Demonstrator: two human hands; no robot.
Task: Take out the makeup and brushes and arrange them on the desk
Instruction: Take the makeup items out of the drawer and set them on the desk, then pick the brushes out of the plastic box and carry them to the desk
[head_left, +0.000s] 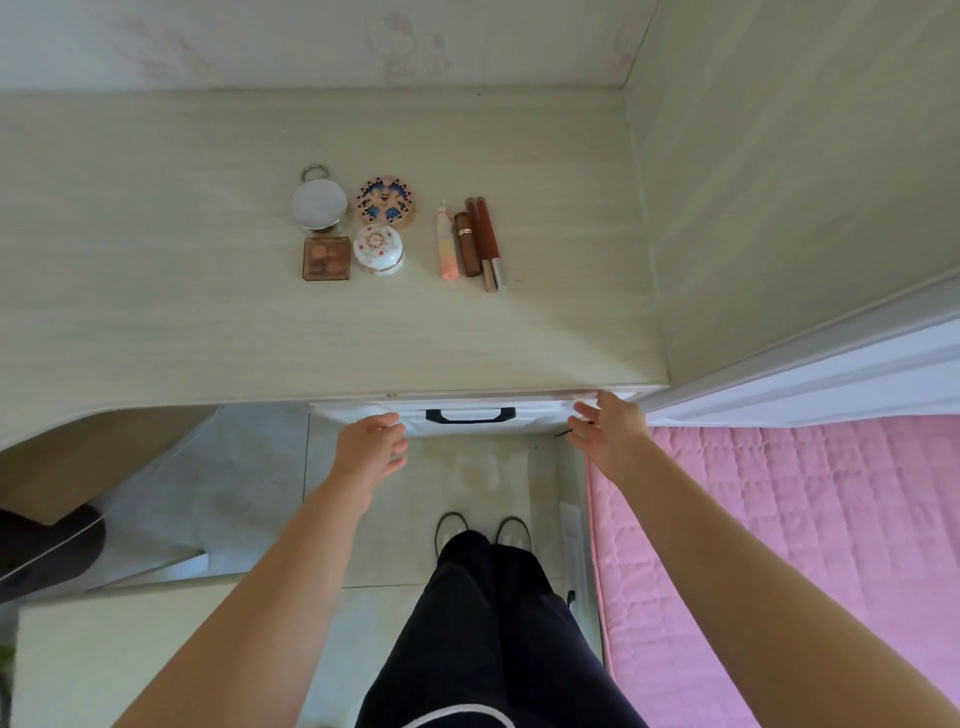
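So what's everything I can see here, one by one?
round mirror: 1, white and silver with a ring, desk, back left of the group
patterned compact: 1, pink and blue, right of the mirror
eyeshadow palette: 1, brown, square, in front of the mirror
small jar: 1, white, floral lid, right of the palette
makeup tubes: 4, one peach, one brown, two red, side by side right of the jar
desk: 1, pale wood grain
drawer: 1, white with a dark handle, under the desk edge
bed cover: 1, pink, quilted, at right
shoes: 2, grey, on the floor
left hand: 1, open, at the drawer front
right hand: 1, open, at the drawer's right corner
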